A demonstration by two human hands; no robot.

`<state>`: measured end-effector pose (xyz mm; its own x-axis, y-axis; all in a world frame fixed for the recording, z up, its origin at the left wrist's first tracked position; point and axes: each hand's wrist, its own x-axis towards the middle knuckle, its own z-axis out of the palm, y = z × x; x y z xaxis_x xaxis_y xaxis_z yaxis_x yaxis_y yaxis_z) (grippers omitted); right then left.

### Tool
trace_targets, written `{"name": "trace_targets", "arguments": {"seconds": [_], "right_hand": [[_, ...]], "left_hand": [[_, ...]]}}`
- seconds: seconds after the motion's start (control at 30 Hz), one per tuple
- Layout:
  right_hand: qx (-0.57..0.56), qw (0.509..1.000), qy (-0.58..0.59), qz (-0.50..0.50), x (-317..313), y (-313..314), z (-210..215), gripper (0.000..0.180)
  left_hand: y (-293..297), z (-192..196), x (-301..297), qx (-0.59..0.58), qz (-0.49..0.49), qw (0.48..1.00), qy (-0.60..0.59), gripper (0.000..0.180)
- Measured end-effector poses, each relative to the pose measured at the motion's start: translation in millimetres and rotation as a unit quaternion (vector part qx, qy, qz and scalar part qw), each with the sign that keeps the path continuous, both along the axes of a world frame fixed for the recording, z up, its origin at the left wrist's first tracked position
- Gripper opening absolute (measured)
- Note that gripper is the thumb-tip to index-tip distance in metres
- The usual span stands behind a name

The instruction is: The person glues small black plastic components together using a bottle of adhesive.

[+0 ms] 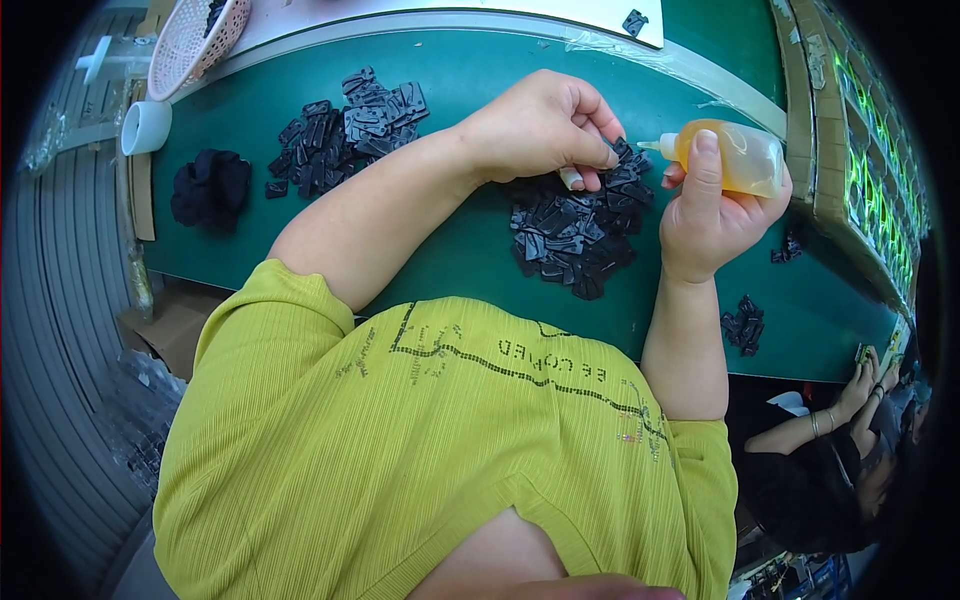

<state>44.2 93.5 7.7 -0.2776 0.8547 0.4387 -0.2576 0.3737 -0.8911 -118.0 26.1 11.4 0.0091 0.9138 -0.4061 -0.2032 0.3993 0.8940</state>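
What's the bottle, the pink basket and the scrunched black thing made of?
Bottle: probably smooth plastic; amber liquid shows through.
Pink basket: likely smooth plastic, with holes all over.
Scrunched black thing: matte, maybe cloth, because its folds look soft.

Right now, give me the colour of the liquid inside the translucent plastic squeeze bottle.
The liquid is amber-yellow, seen best in the head view.

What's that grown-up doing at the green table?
The person's right hand holds a squeeze bottle of yellowish liquid on its side, its nozzle pointing toward the left hand. The left hand seems to pinch a small black piece by a pile of black pieces. Another pile lies farther left on the table.
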Motion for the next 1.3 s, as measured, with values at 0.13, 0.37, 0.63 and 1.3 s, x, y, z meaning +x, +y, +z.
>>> {"name": "trace_targets", "arguments": {"seconds": [0.13, 0.37, 0.63, 1.3], "right_hand": [[0.004, 1.0, -0.006, -0.009, 0.9, 1.4, -2.3, 0.044], [0.01, 1.0, 0.001, -0.009, 0.1, 0.8, -1.3, 0.044], [0.024, 0.999, -0.024, -0.019, -0.9, 0.0, -1.1, 0.042], [-0.047, 0.997, -0.04, 0.04, 9.7, -3.7, 2.7, 0.041]], "left_hand": [[-0.2, -0.2, -0.2, 0.003, 0.001, 1.0, 0.013, 0.02], [-0.3, 0.9, 0.2, 0.003, 0.0, 1.0, 0.012, 0.02], [-0.1, 0.9, 0.6, 0.003, -0.004, 1.0, 0.015, 0.019], [-0.4, 2.3, -0.9, -0.006, 0.017, 1.0, 0.006, 0.02]]}}
